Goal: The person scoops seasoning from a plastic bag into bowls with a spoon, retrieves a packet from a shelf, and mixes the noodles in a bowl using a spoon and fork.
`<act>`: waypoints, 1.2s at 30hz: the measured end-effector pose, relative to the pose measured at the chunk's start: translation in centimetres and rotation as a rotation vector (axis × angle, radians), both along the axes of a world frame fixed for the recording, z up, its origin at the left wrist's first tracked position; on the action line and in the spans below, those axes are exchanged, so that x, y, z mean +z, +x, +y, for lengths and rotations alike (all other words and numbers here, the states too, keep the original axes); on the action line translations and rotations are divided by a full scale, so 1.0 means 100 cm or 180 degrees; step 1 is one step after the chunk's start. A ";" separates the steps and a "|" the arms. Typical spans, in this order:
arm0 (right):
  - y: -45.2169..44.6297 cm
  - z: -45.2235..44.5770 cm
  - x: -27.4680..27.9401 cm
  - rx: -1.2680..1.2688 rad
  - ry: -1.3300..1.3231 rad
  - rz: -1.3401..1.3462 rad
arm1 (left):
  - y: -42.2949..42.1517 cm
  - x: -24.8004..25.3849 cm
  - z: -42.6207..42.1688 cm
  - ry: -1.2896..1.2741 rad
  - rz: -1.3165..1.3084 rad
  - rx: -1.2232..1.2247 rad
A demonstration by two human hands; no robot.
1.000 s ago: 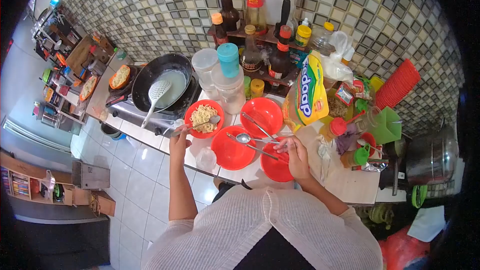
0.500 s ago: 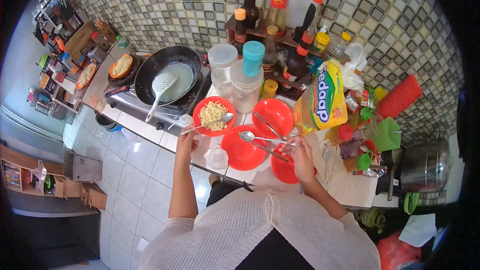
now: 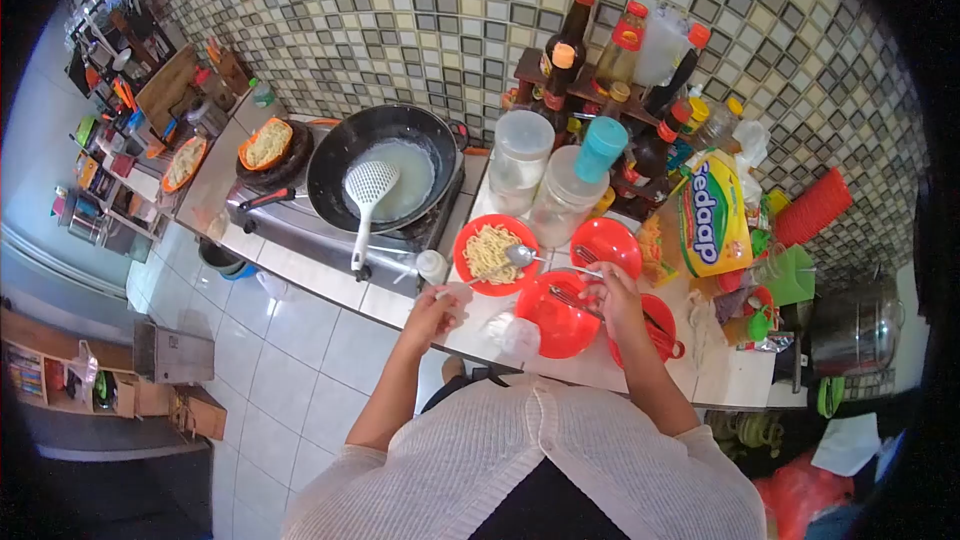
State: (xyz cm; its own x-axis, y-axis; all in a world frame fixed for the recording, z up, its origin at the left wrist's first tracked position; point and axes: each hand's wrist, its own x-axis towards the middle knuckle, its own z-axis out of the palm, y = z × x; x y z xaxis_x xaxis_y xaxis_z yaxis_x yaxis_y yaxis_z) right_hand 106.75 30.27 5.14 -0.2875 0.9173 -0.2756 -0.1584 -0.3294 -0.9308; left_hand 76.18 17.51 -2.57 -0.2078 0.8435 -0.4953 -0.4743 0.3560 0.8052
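My left hand (image 3: 430,315) is closed at the front left of a red bowl of noodles (image 3: 492,252). A thin handle runs from its fingers toward the noodles; its far end is hard to see. My right hand (image 3: 613,295) pinches the handle of a metal spoon (image 3: 520,255), whose bowl is over the right side of the noodles. Beneath that handle, a middle red bowl (image 3: 552,332) holds metal cutlery (image 3: 577,302). Another red bowl (image 3: 618,236) with cutlery stands behind, and a red bowl (image 3: 660,313) with cutlery lies partly under my right wrist.
A black pan (image 3: 330,165) with cloudy liquid and a white slotted ladle (image 3: 370,185) sits on the stove. Behind the bowls stand clear containers (image 3: 520,155), sauce bottles and a yellow pouch (image 3: 712,220). A clear plastic bag (image 3: 512,337) lies near the counter's front edge.
The view has shifted, so the counter items appear further right. The right-hand spoon has moved from above the middle bowl to the noodles. The left-hand spoon's bowl no longer shows clearly.
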 end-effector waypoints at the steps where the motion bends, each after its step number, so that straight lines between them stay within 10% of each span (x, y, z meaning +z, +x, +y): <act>1: -0.008 0.000 0.004 0.0040 -0.0172 -0.0110 | -0.006 0.002 -0.001 0.0001 0.0069 -0.0240; 17: -0.042 -0.017 -0.015 -0.0148 0.2242 -0.3434 | -0.079 0.003 0.017 0.0269 0.1117 -0.2581; 36: 0.023 -0.047 0.000 -0.1168 0.2819 -0.3026 | -0.071 0.040 0.009 -0.0010 0.2080 -0.2678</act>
